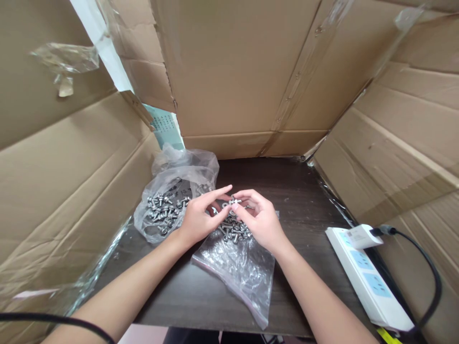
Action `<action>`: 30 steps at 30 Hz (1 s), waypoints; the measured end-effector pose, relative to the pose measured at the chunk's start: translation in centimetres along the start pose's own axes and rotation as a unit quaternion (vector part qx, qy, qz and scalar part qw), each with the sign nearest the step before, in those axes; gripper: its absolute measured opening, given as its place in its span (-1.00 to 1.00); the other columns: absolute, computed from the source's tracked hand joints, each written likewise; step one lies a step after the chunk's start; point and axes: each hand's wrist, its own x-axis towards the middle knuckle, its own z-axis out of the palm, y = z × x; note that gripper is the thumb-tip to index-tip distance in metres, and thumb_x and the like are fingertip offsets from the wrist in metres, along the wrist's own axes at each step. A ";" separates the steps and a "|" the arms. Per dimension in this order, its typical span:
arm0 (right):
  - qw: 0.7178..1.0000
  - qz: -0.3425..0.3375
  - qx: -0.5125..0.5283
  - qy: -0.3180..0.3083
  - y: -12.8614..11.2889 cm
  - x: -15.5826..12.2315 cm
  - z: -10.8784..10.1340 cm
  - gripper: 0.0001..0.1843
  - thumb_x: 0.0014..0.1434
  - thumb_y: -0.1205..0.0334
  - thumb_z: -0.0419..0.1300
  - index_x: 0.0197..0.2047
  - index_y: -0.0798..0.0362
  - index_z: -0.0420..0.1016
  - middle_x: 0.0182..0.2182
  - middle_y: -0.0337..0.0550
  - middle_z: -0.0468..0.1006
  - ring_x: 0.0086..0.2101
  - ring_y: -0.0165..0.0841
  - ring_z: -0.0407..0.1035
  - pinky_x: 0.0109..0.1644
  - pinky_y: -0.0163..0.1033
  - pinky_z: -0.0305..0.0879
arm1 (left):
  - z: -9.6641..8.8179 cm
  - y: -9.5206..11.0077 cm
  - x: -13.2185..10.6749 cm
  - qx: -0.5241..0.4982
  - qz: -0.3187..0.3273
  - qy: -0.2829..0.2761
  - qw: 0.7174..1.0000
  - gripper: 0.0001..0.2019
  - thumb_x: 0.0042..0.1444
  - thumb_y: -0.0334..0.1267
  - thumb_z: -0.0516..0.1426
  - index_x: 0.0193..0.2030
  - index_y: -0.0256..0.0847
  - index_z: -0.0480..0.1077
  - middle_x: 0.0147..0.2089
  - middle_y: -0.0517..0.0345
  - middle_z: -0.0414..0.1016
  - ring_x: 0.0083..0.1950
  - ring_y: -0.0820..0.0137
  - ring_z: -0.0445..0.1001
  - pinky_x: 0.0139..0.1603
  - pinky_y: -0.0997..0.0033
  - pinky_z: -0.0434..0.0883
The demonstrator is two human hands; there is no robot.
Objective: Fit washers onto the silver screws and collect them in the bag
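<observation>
The head view shows both hands meeting above a dark desk (297, 184), with a small bolt (235, 201) between their fingertips, the spot from which the clock is read here. The bolt's long axis runs roughly from nine to three o'clock, its bare shank toward three and its thicker end toward the left hand (201, 214), at about eight. The right hand (263, 222), at about four, is the nearer: its thumb and index finger seem to pinch the bolt from below and above. The left hand is half curled, index finger stretched toward one o'clock and thumb tip just beside the thicker end; whether it grips anything I cannot tell, though a pale, shiny piece (214, 210) shows among its fingers. At six o'clock, just under the hands, a heap of loose bolts (234, 231) lies at the upper end of a clear zip bag (247, 274) spread flat on the desk. At nine, beyond the left hand, an open plastic bag (203, 160) holds more bolts (161, 210). Well apart, at four, is a white power strip (375, 283).
</observation>
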 end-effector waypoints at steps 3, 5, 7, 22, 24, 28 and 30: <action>0.996 -0.029 -0.079 0.015 0.1 -0.1 0.1 -0.77 0.23 0.12 0.29 -0.11 0.06 0.55 -0.21 -0.09 0.64 -0.26 -0.32 0.55 -0.21 -0.24 0.49 | -0.1 -0.4 -0.2 0.025 0.021 -0.023 0.999 -0.50 0.23 -0.41 0.26 0.32 -0.21 0.44 -0.07 0.12 0.69 -0.45 0.63 0.52 -0.38 0.68 0.54; 0.990 -0.055 -0.129 0.015 0.1 -0.2 0.1 -0.80 0.24 0.17 0.26 -0.10 0.04 0.56 -0.19 -0.10 0.65 -0.28 -0.34 0.55 -0.22 -0.25 0.48 | -0.1 -0.5 -0.3 0.036 0.038 -0.035 0.998 -0.47 0.23 -0.43 0.24 0.35 -0.19 0.42 -0.05 0.12 0.69 -0.43 0.63 0.53 -0.38 0.67 0.54; 0.986 -0.072 -0.151 0.007 0.0 -0.2 0.2 -0.79 0.25 0.20 0.24 -0.06 0.03 0.55 -0.17 -0.11 0.66 -0.27 -0.34 0.56 -0.22 -0.26 0.48 | -0.2 -0.6 -0.3 0.041 0.052 -0.040 0.997 -0.47 0.24 -0.44 0.23 0.35 -0.18 0.41 -0.02 0.12 0.68 -0.42 0.62 0.54 -0.38 0.67 0.53; 0.993 -0.043 -0.112 -0.010 0.0 -0.3 0.0 -0.66 0.35 0.07 0.17 0.11 0.04 0.45 -0.27 -0.12 0.61 -0.30 -0.33 0.54 -0.28 -0.28 0.42 | -0.2 -0.2 -0.2 0.016 0.065 -0.034 0.997 -0.51 0.27 -0.44 0.24 0.34 -0.20 0.43 -0.04 0.07 0.69 -0.39 0.60 0.54 -0.38 0.66 0.52; 0.993 -0.040 -0.112 -0.011 0.0 -0.3 0.0 -0.68 0.38 0.06 0.13 0.09 0.04 0.46 -0.30 -0.13 0.60 -0.31 -0.34 0.54 -0.28 -0.28 0.41 | -0.1 -0.2 -0.3 0.020 0.063 -0.032 0.997 -0.53 0.30 -0.41 0.24 0.34 -0.20 0.43 -0.04 0.05 0.69 -0.37 0.57 0.56 -0.38 0.64 0.53; 0.993 -0.051 -0.108 0.002 -0.1 -0.3 -0.1 -0.65 0.29 0.12 0.22 0.11 0.03 0.44 -0.13 -0.06 0.62 -0.23 -0.32 0.55 -0.29 -0.29 0.41 | -0.1 -0.3 -0.3 0.023 0.063 -0.024 0.997 -0.54 0.30 -0.40 0.24 0.33 -0.20 0.44 -0.03 0.03 0.69 -0.34 0.55 0.59 -0.40 0.63 0.52; 0.994 -0.042 -0.101 -0.007 -0.1 -0.4 -0.1 -0.67 0.32 0.10 0.20 0.10 0.03 0.44 -0.21 -0.10 0.63 -0.27 -0.32 0.54 -0.28 -0.28 0.41 | -0.1 -0.3 -0.3 0.022 0.064 -0.025 0.997 -0.54 0.30 -0.40 0.24 0.33 -0.19 0.43 -0.04 0.05 0.70 -0.35 0.55 0.59 -0.39 0.64 0.53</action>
